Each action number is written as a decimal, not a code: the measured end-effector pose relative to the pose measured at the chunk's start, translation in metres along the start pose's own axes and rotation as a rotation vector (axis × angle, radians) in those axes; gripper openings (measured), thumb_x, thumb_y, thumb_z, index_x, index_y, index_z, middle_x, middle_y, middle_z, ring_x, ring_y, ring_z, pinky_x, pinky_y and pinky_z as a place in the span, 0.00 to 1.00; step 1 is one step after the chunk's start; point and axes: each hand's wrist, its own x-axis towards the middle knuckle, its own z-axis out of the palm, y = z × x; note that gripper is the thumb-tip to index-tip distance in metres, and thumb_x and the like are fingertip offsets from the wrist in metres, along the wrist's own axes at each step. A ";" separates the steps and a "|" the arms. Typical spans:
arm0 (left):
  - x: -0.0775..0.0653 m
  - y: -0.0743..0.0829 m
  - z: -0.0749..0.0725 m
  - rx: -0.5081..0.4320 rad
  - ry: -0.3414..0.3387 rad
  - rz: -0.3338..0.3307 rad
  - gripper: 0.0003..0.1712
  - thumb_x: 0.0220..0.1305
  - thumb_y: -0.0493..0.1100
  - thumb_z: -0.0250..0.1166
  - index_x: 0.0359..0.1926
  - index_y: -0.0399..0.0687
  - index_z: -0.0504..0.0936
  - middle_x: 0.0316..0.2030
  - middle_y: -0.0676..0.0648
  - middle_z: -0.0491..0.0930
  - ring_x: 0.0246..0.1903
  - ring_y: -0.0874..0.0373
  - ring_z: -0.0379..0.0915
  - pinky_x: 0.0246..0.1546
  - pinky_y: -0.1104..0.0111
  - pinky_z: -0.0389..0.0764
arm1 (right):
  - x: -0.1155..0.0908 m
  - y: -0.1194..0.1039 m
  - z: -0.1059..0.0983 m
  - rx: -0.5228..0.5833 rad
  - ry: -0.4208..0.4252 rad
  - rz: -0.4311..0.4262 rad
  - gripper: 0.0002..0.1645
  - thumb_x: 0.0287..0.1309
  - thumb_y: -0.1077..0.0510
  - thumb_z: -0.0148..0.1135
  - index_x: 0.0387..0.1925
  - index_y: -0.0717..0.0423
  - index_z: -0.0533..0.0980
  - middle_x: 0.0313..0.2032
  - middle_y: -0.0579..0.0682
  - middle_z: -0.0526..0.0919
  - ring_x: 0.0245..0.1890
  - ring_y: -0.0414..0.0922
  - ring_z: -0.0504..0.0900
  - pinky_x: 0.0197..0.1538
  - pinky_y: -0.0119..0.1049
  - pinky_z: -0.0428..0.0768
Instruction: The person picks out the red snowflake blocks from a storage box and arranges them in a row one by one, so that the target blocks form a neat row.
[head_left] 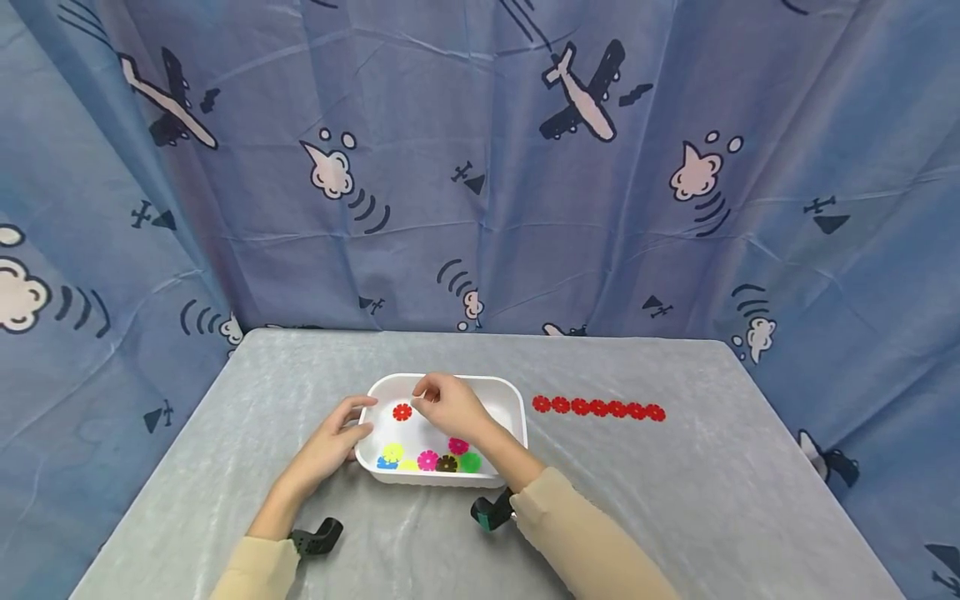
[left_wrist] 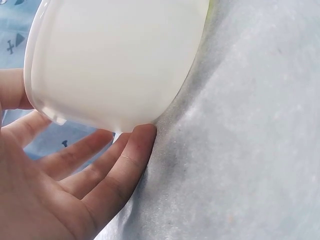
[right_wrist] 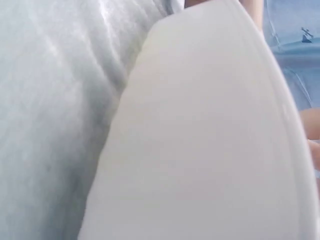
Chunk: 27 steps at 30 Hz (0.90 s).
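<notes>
A white plastic tray [head_left: 438,479] sits on the table. My left hand [head_left: 333,437] grips its left end, with the thumb at the rim and the fingers against the outer wall, as the left wrist view shows [left_wrist: 95,185]. Over the middle of the tray, my right hand [head_left: 453,408] has bent fingers and a gap by the thumb; no disc shows between them. Just left of its fingertips lies a red notched flower-shaped disc [head_left: 402,412]. Along the near side inside lie yellow [head_left: 392,452], blue [head_left: 387,463], pink [head_left: 428,461], brown [head_left: 447,464] and green [head_left: 470,462] discs.
Right of the tray, several red discs [head_left: 598,407] form a straight row on the grey cloth-covered table [head_left: 720,475]. Blue curtains [head_left: 480,208] with airplane prints hang behind and at both sides. The tray's outer wall [right_wrist: 200,125] fills much of the right wrist view.
</notes>
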 end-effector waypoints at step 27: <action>0.000 -0.002 -0.001 -0.006 0.005 0.002 0.25 0.74 0.38 0.57 0.69 0.45 0.68 0.64 0.33 0.68 0.45 0.48 0.78 0.33 0.68 0.80 | 0.029 0.009 0.046 -0.205 -0.083 0.145 0.10 0.61 0.58 0.70 0.43 0.56 0.83 0.37 0.47 0.84 0.31 0.41 0.76 0.36 0.34 0.75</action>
